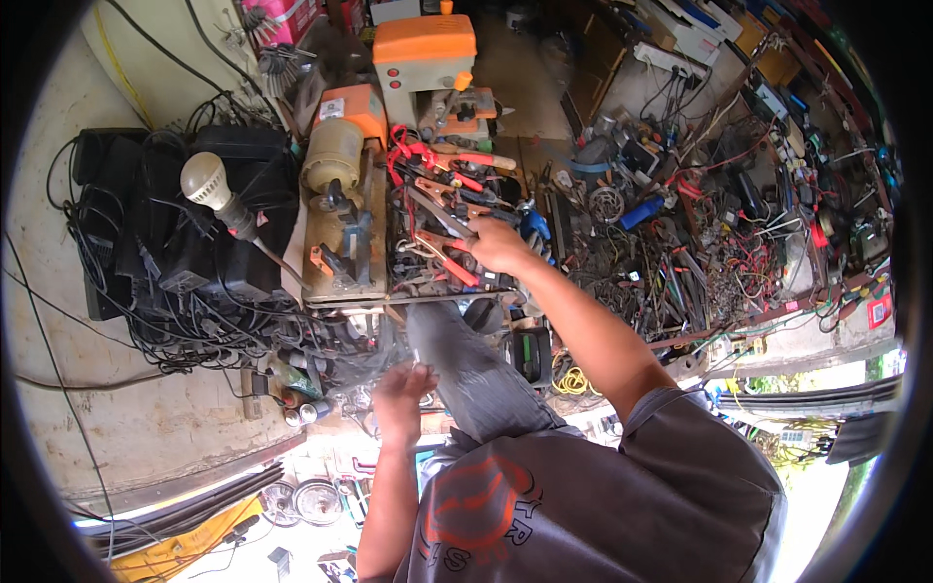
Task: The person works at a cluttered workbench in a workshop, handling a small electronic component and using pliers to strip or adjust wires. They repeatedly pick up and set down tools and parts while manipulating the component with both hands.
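Note:
My right hand [501, 245] reaches over a metal tray of tools, its fingers closed round the near end of a long, flat grey metal tool [439, 211]. Its exact kind does not show. Next to it lie pliers with red handles [447, 260] and other hand tools with red and orange grips [486, 159]. Lower down, my left hand [401, 396] hovers beside my trouser leg [476, 374], blurred by motion. Its fingers are pinched together, and a small pale, shiny thing [419, 358] shows at their tips, too small to name.
Left of the tray stands a key-cutting machine [335, 160], with an orange-topped machine [425, 58] behind. A light bulb on a stem [206, 185] rises before black power adapters [185, 219] and tangled cables. Loose parts and wires [700, 262] cover the right side.

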### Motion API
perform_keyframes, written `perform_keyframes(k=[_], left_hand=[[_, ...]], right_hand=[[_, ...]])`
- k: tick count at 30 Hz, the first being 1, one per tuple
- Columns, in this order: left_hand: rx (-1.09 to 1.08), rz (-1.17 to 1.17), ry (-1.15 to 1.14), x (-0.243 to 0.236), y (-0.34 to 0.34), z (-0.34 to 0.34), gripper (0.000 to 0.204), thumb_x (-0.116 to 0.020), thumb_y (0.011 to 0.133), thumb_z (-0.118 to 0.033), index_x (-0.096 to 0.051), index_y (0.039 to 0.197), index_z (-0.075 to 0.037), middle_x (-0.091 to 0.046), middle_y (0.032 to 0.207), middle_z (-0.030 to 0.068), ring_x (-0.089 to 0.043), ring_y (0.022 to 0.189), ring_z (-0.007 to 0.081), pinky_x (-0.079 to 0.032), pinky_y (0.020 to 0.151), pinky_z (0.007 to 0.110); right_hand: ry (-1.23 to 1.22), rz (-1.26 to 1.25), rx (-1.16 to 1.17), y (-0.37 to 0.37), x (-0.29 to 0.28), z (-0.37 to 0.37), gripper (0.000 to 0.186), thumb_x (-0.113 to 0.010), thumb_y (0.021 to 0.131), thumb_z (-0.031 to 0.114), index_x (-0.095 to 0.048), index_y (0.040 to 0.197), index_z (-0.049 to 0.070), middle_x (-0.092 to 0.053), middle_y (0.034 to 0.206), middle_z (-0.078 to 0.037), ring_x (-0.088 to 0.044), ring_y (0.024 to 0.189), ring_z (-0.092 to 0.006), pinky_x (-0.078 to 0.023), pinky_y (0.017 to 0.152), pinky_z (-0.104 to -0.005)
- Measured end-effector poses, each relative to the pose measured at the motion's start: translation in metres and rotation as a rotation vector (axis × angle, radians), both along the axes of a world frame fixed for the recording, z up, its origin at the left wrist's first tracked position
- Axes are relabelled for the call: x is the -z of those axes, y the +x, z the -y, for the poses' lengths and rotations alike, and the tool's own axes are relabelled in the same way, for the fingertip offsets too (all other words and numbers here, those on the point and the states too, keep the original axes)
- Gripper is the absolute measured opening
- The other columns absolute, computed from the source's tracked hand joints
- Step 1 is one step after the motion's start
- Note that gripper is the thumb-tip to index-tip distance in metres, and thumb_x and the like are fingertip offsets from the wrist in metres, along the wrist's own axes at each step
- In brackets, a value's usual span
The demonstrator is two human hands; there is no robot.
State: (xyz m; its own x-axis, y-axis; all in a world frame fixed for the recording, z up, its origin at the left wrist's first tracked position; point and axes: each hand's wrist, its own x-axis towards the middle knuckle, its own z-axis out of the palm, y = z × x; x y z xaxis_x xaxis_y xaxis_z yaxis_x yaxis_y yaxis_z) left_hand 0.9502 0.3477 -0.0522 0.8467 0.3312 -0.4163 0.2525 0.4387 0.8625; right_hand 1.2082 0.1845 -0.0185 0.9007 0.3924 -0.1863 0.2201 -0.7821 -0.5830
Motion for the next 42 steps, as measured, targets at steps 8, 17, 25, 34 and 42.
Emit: perform_keyframes(k=[8,17,25,34,42], left_hand=[[0.271,-0.101,-0.164,0.024,0.086,0.096,0.016,-0.061,0.094,-0.011,-0.06,0.101,0.003,-0.067,0.086,0.0102,-0.067,0.071,0.0175,-0.057,0.066,0.029],[0.244,-0.116,-0.248,0.093,0.13,0.161,0.015,-0.061,0.095,-0.015,-0.062,0.097,0.0,-0.068,0.089,0.0089,-0.067,0.078,0.0164,-0.058,0.073,0.028],[0.096,-0.063,-0.25,0.099,0.131,0.162,0.014,-0.059,0.097,-0.016,-0.058,0.096,-0.002,-0.069,0.089,0.0114,-0.068,0.077,0.0188,-0.057,0.07,0.03],[0.057,-0.101,-0.227,0.089,0.136,0.164,0.013,-0.057,0.097,-0.015,-0.058,0.096,-0.002,-0.069,0.087,0.0116,-0.068,0.072,0.0182,-0.055,0.067,0.03],[-0.008,-0.111,-0.137,0.087,0.14,0.173,0.018,-0.055,0.097,-0.016,-0.057,0.092,0.001,-0.063,0.074,0.0078,-0.064,0.061,0.0152,-0.052,0.054,0.027]], right_hand=[[0.989,-0.088,0.279,-0.102,-0.001,0.097,0.018,-0.05,0.099,0.01,-0.053,0.114,0.001,-0.053,0.073,-0.001,-0.047,0.051,-0.008,-0.039,0.046,-0.0279],[0.687,-0.185,0.536,-0.152,0.107,0.147,0.022,-0.051,0.099,0.016,-0.059,0.114,0.0,-0.053,0.071,-0.003,-0.049,0.064,-0.0112,-0.044,0.06,-0.0274],[0.773,-0.177,0.407,-0.155,0.129,0.151,0.03,-0.049,0.101,0.015,-0.053,0.125,-0.003,-0.052,0.072,0.0,-0.046,0.064,-0.0061,-0.04,0.057,-0.0225],[0.665,-0.095,0.281,-0.141,0.13,0.151,0.033,-0.046,0.099,0.011,-0.053,0.129,-0.002,-0.057,0.07,-0.006,-0.053,0.064,-0.0117,-0.045,0.061,-0.0276],[0.715,-0.219,0.267,-0.134,0.138,0.158,0.031,-0.049,0.1,0.011,-0.057,0.129,0.002,-0.046,0.065,0.003,-0.042,0.061,-0.0043,-0.038,0.055,-0.0223]])
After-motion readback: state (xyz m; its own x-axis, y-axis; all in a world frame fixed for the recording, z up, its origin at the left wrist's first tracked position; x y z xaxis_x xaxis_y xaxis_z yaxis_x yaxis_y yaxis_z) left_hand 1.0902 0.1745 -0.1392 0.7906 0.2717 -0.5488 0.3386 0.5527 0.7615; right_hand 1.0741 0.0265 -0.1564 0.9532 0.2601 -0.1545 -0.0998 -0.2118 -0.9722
